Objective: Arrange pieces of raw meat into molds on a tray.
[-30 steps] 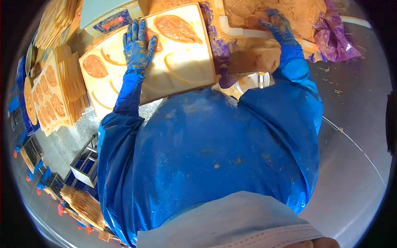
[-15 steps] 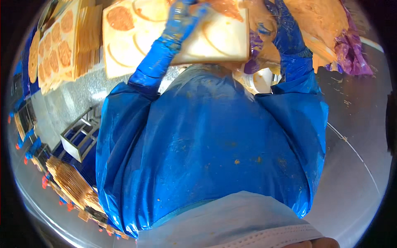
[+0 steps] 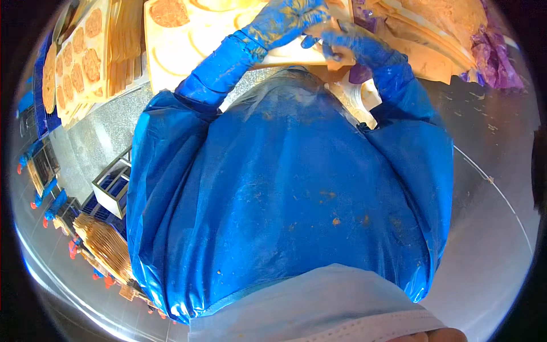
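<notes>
Both my hands wear blue gloves smeared with orange-brown paste. They meet over the right part of a pale mould board (image 3: 199, 51) with round recesses. A patty of reddish-brown paste (image 3: 169, 12) fills its far-left recess. My left hand (image 3: 290, 24) lies with its fingers towards the right one; blur hides whether they are closed. My right hand (image 3: 364, 45) is curled, with something tan-orange (image 3: 342, 54) at its fingers, too blurred to name. To its right a large mass of orange paste (image 3: 450, 20) lies beside purple plastic sheeting (image 3: 498, 60).
A tall stack of boards (image 3: 122, 34) stands left of the mould board, and patties dot the leaning front board (image 3: 80, 62). A white tub (image 3: 353, 94) is below my right hand. Further left are a metal frame (image 3: 111, 185) and another board stack (image 3: 105, 245).
My left hand has moved right across the mould board. My right hand has come left and nearer from the paste mass, so the two hands now meet.
</notes>
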A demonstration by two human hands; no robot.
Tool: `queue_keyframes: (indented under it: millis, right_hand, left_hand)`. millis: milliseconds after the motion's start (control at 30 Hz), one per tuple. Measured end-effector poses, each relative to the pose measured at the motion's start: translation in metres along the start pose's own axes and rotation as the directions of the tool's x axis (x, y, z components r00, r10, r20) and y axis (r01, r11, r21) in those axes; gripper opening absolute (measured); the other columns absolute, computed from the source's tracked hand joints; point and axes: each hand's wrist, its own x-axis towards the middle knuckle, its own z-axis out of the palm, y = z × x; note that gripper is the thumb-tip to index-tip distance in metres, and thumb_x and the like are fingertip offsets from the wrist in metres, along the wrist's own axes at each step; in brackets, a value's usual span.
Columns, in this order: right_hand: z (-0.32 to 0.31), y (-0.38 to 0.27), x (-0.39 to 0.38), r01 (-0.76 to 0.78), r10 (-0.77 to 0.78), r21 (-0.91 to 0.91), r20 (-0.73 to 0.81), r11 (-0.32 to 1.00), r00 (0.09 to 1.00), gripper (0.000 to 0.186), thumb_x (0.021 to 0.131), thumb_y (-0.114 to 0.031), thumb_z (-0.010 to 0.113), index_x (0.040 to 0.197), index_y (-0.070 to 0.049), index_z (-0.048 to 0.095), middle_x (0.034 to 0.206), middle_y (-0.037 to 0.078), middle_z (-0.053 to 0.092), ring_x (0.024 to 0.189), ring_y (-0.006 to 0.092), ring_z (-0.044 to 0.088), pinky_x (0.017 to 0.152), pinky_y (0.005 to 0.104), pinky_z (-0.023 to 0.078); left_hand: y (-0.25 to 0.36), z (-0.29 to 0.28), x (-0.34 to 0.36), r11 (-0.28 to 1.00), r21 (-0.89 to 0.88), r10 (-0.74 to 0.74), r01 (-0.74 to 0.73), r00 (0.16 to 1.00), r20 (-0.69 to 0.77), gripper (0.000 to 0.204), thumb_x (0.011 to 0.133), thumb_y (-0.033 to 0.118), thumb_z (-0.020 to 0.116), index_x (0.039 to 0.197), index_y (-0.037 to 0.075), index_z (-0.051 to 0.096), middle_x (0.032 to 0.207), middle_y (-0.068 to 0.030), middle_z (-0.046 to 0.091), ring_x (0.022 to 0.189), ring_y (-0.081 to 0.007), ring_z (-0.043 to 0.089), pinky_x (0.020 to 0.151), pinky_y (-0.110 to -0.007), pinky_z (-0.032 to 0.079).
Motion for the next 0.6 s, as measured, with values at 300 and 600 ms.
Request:
queue_keyframes:
  millis: [300, 600]
  right_hand:
    - [0.000, 0.073, -0.067, -0.310, 0.577, 0.598, -0.325, 0.739, 0.749, 0.036, 0.103, -0.027, 0.060, 0.131, -0.007, 0.067, 0.121, 0.010, 0.072, 0.109, 0.0220, 0.069, 0.094, 0.0341, 0.056]
    - [0.058, 0.022, -0.002, -0.285, -0.138, -0.552, -0.602, 0.784, 0.786, 0.059, 0.099, -0.032, 0.064, 0.150, -0.005, 0.049, 0.157, 0.019, 0.045, 0.146, 0.0315, 0.043, 0.120, 0.0429, 0.034]
  left_hand:
    - [-0.018, -0.009, 0.031, 0.437, 0.889, -0.023, 0.135, 0.990, -0.139, 0.051, 0.097, 0.032, 0.062, 0.142, 0.007, 0.057, 0.127, -0.0217, 0.068, 0.115, -0.0389, 0.066, 0.100, -0.051, 0.050]
    - [-0.085, -0.004, -0.038, 0.391, 0.806, 0.292, -0.444, 0.891, 0.349, 0.056, 0.099, 0.024, 0.056, 0.153, 0.017, 0.047, 0.159, -0.0114, 0.044, 0.149, -0.0289, 0.039, 0.125, -0.047, 0.027]
